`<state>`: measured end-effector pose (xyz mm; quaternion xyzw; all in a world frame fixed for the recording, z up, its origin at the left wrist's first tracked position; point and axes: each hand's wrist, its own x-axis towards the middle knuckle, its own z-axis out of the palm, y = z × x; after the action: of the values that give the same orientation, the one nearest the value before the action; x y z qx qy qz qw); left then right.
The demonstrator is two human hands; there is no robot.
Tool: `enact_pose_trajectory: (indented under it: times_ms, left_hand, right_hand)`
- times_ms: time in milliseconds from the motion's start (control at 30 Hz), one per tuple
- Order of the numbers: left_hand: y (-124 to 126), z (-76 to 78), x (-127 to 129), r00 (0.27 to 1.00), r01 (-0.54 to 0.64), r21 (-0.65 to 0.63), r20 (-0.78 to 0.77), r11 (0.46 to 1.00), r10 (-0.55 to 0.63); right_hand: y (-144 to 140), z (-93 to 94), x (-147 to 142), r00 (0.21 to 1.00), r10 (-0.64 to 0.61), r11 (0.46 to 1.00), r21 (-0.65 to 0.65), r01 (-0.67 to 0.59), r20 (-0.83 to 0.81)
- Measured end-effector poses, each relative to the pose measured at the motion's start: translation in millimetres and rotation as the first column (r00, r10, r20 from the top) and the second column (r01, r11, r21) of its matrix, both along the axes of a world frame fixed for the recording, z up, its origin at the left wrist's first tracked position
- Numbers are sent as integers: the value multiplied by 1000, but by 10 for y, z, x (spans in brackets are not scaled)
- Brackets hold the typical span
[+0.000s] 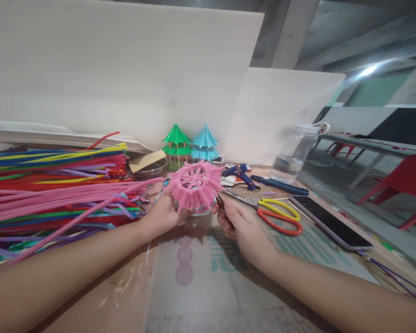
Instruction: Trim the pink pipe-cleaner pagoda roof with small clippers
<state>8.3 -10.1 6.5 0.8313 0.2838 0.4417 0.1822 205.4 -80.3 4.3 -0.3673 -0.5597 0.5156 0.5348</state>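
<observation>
My left hand point(164, 215) is closed around the lower left side of a pink pipe-cleaner roof model point(196, 199). This model has a fringed rim and an open, spoked top, and it is held up over the work surface. My right hand point(242, 226) grips a slim dark pointed tool point(221, 204), which looks like tweezers, with its tip close to the pink fringe. Whether the tip touches the fringe I cannot tell. Behind the pink piece stand a green pavilion model point(176, 141) and a blue one point(205, 143).
Bundles of coloured pipe cleaners point(65, 194) fill the left side. To the right lie scissors point(279, 217), a blue glue gun point(241, 173), a dark blue long-handled tool point(280, 185) and a phone point(329, 222). A water bottle point(289, 159) stands behind them, before a white board point(125, 69).
</observation>
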Motion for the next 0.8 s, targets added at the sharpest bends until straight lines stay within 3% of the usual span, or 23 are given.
enact_pose_trajectory:
  times_ms: [167, 800]
  left_hand:
    - [-26, 46, 33, 999, 52, 34, 11, 998, -52]
    - [-16, 40, 34, 999, 37, 33, -9, 999, -37]
  right_hand:
    - [7, -7, 2, 1000, -11, 1000, 18, 11, 15]
    - [-6, 6, 7, 999, -28, 1000, 9, 28, 18]
